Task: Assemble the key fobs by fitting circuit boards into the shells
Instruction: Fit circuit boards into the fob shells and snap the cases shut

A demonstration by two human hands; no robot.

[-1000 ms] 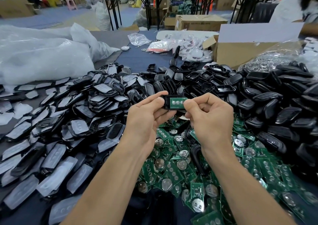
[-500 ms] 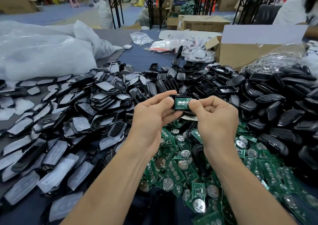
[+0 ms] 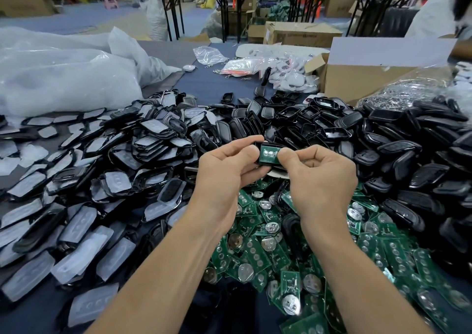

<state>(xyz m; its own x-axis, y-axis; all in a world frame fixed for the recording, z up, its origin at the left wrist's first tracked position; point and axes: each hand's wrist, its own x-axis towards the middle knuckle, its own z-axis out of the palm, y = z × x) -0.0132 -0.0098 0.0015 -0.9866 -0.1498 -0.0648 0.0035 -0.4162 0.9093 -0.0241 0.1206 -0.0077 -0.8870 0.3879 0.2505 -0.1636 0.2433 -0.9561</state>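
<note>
A black shell (image 3: 264, 164) is held in the air between both hands, above the near edge of the heaps on the table, with a green circuit board (image 3: 268, 153) lying in its open face and the round silver contacts turned up toward the camera. The left hand (image 3: 224, 173) grips the shell's left end, with the forefinger along the top edge and the thumb against the near side. The right hand (image 3: 321, 180) pinches the right end, its thumb (image 3: 286, 155) laid over the board's right edge and the other fingers curled in behind; whether the board sits fully home cannot be told. The two hands are close together, almost touching across the shell. Directly below them a heap of loose circuit boards (image 3: 260, 254) spreads toward the camera, many carrying round coin cells. To the right lies a deep pile of empty black shells (image 3: 408, 160), and to the left a wide spread of shell halves with translucent button pads (image 3: 76, 193). All of this rests on a dark table (image 3: 217, 83). Farther back on the left sits a large white plastic bag (image 3: 63, 78). At the back right stands an open cardboard box (image 3: 357, 78), with a clear bag of metal rings (image 3: 408, 91) just in front of it and small packets of white fobs (image 3: 288, 76) beside it.
</note>
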